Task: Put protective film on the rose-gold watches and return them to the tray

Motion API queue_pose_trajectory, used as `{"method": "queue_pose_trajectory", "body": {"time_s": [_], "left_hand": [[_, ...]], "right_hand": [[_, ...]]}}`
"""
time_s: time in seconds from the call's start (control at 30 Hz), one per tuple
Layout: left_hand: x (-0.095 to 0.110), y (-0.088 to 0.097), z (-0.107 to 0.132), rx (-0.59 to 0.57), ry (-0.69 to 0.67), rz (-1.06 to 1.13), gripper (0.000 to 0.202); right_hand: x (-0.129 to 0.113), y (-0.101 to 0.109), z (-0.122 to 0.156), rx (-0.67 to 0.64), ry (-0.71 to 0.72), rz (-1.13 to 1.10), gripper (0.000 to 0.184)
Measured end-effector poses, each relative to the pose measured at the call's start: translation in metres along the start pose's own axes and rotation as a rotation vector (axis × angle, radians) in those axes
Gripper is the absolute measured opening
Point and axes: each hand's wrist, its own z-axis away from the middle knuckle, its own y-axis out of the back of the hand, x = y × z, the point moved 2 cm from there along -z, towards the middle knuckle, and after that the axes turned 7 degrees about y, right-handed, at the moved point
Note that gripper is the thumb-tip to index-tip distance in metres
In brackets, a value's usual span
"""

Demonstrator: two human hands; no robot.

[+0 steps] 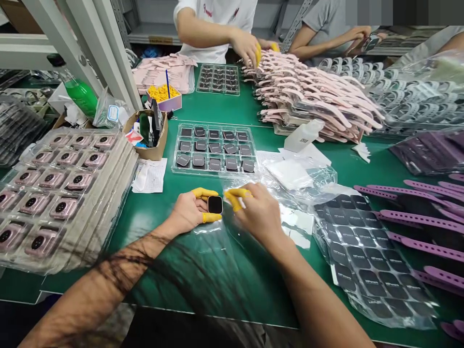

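Observation:
My left hand [192,210], with yellow finger cots on thumb and finger, grips a smartwatch body [215,205] by its edges; its dark square screen faces up. Just right of it my right hand [258,209], also in yellow finger cots, has its thumb and fingers pinched together around something pale, too small and blurred to name. Beyond both hands lies a clear tray [213,169] with rows of dark square pieces. Sheets of dark square screen films [369,256] lie to the right of my right arm. Clear plastic film [212,237] is under my hands.
Stacked trays of pink watch bodies [68,183] stand at left, near a cardboard box [155,151] and a green bottle [81,96]. Pink straps [308,92] pile up at back right, purple straps [427,217] at right. A co-worker's hand [248,48] reaches into the pink straps.

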Motion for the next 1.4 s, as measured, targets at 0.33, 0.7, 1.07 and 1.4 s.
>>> {"method": "queue_pose_trajectory", "body": {"time_s": [0.33,0.7,1.07,1.4], "left_hand": [[0.004,0.003,-0.003,0.009,0.022,0.091,0.064],[0.018,0.036,-0.016,0.113,-0.232,0.513,0.061],[0.030,0.034,-0.003,0.105,-0.249,0.347,0.074],[0.021,0.026,0.003,0.093,-0.133,0.284,0.071]], "right_hand": [[0.014,-0.003,0.003,-0.059,-0.076,-0.006,0.014],[-0.065,-0.043,0.003,-0.319,0.125,-0.481,0.043],[-0.052,-0.052,0.008,-0.294,0.036,-0.441,0.018],[-0.085,-0.039,0.010,-0.221,0.377,-0.085,0.019]]}}
